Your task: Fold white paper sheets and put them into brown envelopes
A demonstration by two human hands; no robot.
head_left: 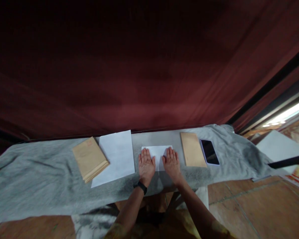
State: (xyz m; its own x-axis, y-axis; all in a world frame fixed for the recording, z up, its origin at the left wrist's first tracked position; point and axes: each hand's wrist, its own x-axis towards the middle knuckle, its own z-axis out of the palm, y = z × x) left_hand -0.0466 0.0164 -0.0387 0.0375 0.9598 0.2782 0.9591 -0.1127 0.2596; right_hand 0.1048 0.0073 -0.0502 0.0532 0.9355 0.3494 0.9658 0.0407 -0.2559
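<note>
A small white folded sheet of paper (157, 152) lies on the grey cloth-covered table (40, 179) in front of me. My left hand (146, 164) rests flat on its left part, fingers stretched out, with a black band on the wrist. On the sheet's right part my right hand (172, 163) lies flat too, fingers together and extended. Both palms press down on the paper. Neither hand holds anything.
A stack of brown envelopes (90, 158) lies left, overlapping a large white sheet (116, 156). Right of my hands lies one brown envelope (192, 149), then a black phone (209, 151). A dark red curtain (139, 73) hangs behind. Tiled floor (251, 205) shows below.
</note>
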